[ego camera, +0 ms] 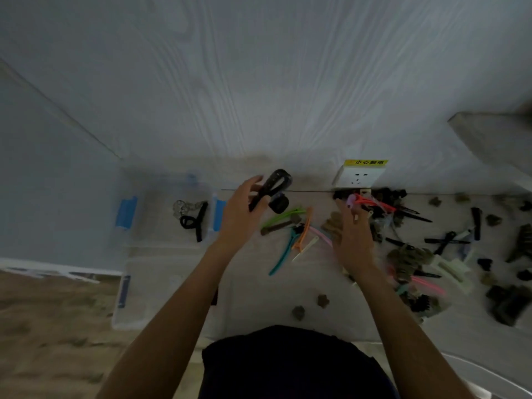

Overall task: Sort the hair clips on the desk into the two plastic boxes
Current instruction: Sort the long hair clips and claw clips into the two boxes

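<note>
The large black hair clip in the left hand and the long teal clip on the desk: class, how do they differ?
The large black hair clip is held up by the left hand; the long teal clip lies on the desk. The black one looks broader with a looped end; the teal one is slim. Both are unsorted.

Both forearms are bare from the lower edge of the view up to the wrists, with no sleeve showing on either. The left hand [241, 208] and the right hand [352, 240] are bare too, without gloves; the picture is too blurred to tell fine detail on the fingers. Below, between the arms, a dark garment [290, 367], black or very dark navy, covers the person's torso; it is plain, with a rounded outline and no visible print or fastening.
</note>
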### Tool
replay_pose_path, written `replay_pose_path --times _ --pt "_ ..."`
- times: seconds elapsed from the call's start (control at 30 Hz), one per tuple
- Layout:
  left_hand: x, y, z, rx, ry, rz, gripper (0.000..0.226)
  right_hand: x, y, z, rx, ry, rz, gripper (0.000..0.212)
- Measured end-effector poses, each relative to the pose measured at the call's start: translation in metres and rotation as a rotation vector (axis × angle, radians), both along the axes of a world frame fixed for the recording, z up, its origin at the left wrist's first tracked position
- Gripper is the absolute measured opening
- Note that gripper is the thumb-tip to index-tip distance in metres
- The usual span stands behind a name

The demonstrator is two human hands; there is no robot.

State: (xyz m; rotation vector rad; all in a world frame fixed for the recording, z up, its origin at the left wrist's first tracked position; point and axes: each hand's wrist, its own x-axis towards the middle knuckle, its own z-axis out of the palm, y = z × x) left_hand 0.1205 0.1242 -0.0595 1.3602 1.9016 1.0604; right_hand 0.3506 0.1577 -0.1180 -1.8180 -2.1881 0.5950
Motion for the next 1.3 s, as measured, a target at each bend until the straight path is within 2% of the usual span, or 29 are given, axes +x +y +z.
replay_pose_path --times 0.07,0.13,0.2,0.27,0.33,0.43,0.6,0.7,0.8,0.93,1.03,1.2,1.3 --pt "-0.012 -0.015 0.012 0.044 -0.091 0.029 0.036 0.002 -0.001 -0.006 -0.090 -0.158 -0.007 0.070" --pt "-0.033 -0.031 0.022 0.087 -0.114 0.091 0.032 -0.001 -0.003 -0.006 -0.040 -0.198 0.001 0.050" --pt "-0.058 -0.046 0.028 0.097 -0.093 0.170 0.030 -0.005 -0.005 0.000 0.059 -0.158 -0.008 0.027" --pt "-0.084 -0.064 0.030 0.089 -0.029 0.264 0.031 -0.012 -0.007 0.010 0.116 -0.015 -0.047 0.019" --pt "-0.105 -0.079 0.030 0.025 0.055 0.377 0.032 -0.021 -0.010 0.022 0.051 0.153 -0.095 0.018" --pt "-0.137 -0.093 0.025 -0.093 0.175 0.462 0.032 -0.043 -0.015 0.044 -0.006 0.344 -0.031 0.023" --pt "-0.168 -0.082 0.010 -0.294 0.372 0.371 0.034 -0.096 -0.027 0.065 -0.254 0.516 -0.052 0.021" --pt "-0.175 -0.075 -0.003 -0.315 0.424 0.241 0.037 -0.128 -0.030 0.076 -0.287 0.669 -0.035 0.023" --pt "-0.176 -0.073 -0.008 -0.334 0.441 0.211 0.041 -0.156 -0.029 0.094 -0.276 0.739 0.054 0.029" --pt "-0.177 -0.082 0.001 -0.242 0.528 0.243 0.037 -0.204 -0.023 0.107 -0.275 0.674 0.198 0.028" --pt "-0.179 -0.097 -0.001 -0.205 0.569 0.214 0.035 -0.241 -0.022 0.106 -0.241 0.521 0.359 0.033" --pt "-0.180 -0.117 -0.007 -0.133 0.554 0.305 0.035 -0.288 -0.029 0.077 -0.139 0.260 0.526 0.038" --pt "-0.180 -0.123 -0.012 -0.179 0.516 0.302 0.045 -0.301 -0.031 0.065 -0.020 0.161 0.628 0.032"
